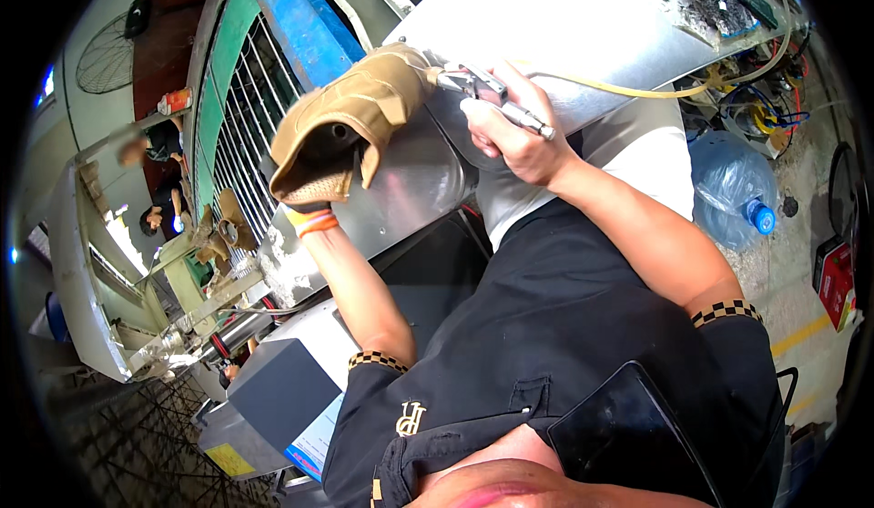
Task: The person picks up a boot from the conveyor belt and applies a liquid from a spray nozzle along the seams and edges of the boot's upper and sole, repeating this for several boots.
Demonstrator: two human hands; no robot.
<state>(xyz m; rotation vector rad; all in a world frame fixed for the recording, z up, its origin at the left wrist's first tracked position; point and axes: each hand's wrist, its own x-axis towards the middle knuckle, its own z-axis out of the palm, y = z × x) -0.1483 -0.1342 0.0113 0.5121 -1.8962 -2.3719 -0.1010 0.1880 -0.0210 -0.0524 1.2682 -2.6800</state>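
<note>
My left hand (309, 212), in a dark glove with an orange and yellow cuff, holds up a tan boot (378, 98). Its dark opening faces toward me, and most of my left fingers are hidden behind it. My bare right hand (521, 135) is closed around a silver metal spray gun (496, 98). The gun's front end points left and sits right at the boot's far side. From near the gun a thin yellow hose (628, 92) runs off to the right.
Under my hands lies a shiny metal work surface (546, 16). A green-framed wire rack (259, 80) with a blue beam (300, 16) stands at left, and more tan boots (228, 226) beyond. At right are a large clear water bottle (728, 189) and tangled cables (765, 112).
</note>
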